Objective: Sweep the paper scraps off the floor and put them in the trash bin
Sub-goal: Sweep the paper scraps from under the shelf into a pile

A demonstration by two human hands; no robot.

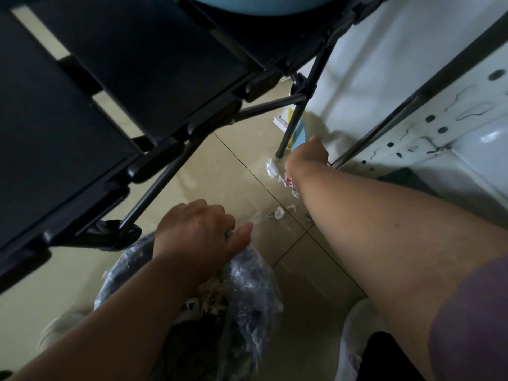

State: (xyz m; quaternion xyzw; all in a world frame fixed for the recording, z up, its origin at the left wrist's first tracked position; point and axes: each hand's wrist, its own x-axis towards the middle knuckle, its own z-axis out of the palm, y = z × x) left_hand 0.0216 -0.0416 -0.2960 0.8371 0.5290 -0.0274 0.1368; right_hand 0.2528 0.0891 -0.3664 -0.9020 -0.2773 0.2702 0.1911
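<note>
Beige tiled floor (233,171) carries paper scraps (272,169), trash bin (247,284), chair legs (291,127).

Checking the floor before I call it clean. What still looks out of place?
White paper scraps lie strewn on the floor tiles by the chair leg and along the right forearm, outside the lined trash bin.

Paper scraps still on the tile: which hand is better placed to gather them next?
Right. The right hand is already beside the paper scraps. The left hand is nearer the camera, gripping a dark handle over the trash bin, probably steadying it.
</note>
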